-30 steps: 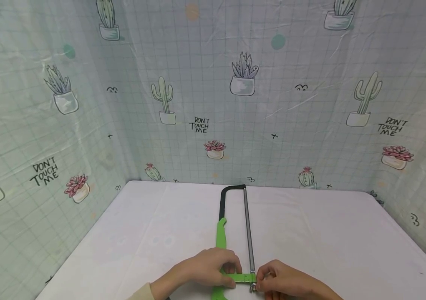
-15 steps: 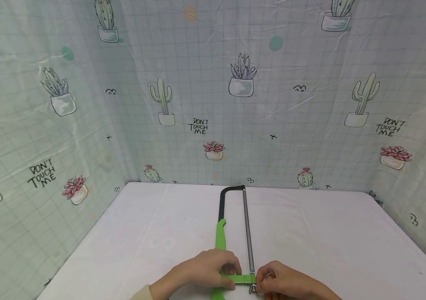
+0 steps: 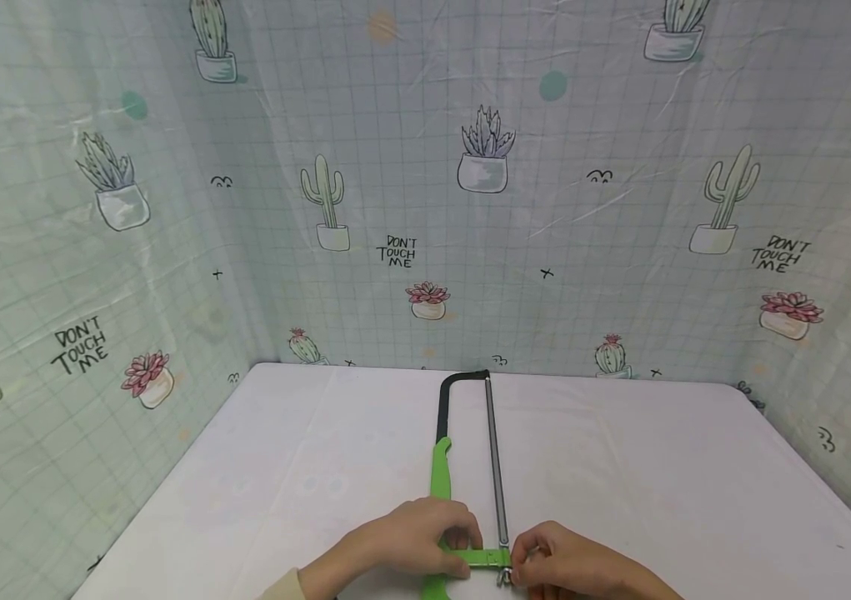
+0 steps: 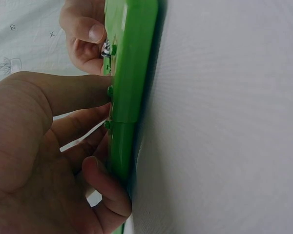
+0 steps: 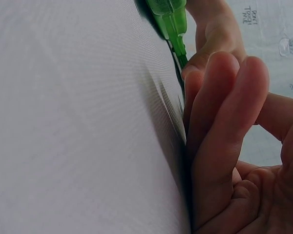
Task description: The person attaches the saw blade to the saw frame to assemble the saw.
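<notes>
White counter (image 3: 620, 467), smooth-topped, fills the lower middle of the head view and carries a hacksaw (image 3: 441, 471) lying flat, lengthwise from the lower edge of the frame towards the counter's far edge.

Nearest, at the lower edge, is the end of the green handle (image 3: 436, 588), partly cut off by the frame. To its right, a metal wing nut (image 3: 504, 577) sits at the near end of the blade, just below the green crossbar (image 3: 483, 558). The left hand (image 3: 421, 533), with a light sleeve (image 3: 286, 586) at its wrist, lies over the green part from the lower left; its grip is clamped on the hacksaw at the corner where crossbar and handle meet. The right hand (image 3: 568, 560) enters from the lower right, fingers curled, with thumb and index fingertips close beside the wing nut and the crossbar's right end. Whether this grip is together on the nut cannot be told; the right wrist view hides the contact.

Beyond the hands, the grey blade (image 3: 496, 467) runs up the frame, parallel with the saw's back. Farthest along, the black front bow (image 3: 443, 408) curves right to meet the blade tip.

Behind the counter hangs a gridded backdrop (image 3: 395, 108) printed with potted plants and "DON'T TOUCH ME".
</notes>
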A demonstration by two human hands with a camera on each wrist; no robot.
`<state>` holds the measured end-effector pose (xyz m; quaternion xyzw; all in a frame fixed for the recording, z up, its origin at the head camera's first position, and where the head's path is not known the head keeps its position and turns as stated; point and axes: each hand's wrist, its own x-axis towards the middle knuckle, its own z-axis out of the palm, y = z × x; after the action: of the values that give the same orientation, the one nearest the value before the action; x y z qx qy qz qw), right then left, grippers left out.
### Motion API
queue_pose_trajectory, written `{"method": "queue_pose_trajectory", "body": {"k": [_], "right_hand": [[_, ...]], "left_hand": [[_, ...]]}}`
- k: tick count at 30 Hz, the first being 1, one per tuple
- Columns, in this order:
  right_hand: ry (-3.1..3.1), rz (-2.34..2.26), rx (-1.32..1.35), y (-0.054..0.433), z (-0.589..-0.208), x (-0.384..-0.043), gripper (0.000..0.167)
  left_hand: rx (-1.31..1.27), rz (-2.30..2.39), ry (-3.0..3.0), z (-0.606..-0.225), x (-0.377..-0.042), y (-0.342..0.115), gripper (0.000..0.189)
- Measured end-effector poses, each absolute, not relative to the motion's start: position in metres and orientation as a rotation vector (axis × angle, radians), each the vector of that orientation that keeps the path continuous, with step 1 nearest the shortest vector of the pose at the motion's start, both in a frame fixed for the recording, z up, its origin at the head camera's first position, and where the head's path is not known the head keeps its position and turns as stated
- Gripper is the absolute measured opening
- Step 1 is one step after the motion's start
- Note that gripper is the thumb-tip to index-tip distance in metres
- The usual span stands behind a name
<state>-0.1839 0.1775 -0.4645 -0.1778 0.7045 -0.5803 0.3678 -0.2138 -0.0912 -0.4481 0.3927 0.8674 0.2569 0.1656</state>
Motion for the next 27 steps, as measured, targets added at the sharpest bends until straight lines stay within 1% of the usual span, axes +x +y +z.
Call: {"method": "queue_pose_trajectory", "body": {"k": [12, 20, 27], "right_hand": [[1.78, -1.504, -0.471, 0.178, -0.4655, -0.1851, 0.014], [1.777, -1.512, -0.499, 0.1783, -0.4662, -0.1859, 0.02], [1.787, -1.509, -0.498, 0.1778, -0.4661, -0.1855, 0.017]], "left_hand": [[1.13, 0.709, 2.483, -0.446, -0.213, -0.0912, 0.019], [1.125, 0.705, 2.486, -0.4461, -0.2131, -0.0913, 0.019], [1.111, 0.709, 2.484, -0.446, -0.2128, -0.091, 0.019]]}}
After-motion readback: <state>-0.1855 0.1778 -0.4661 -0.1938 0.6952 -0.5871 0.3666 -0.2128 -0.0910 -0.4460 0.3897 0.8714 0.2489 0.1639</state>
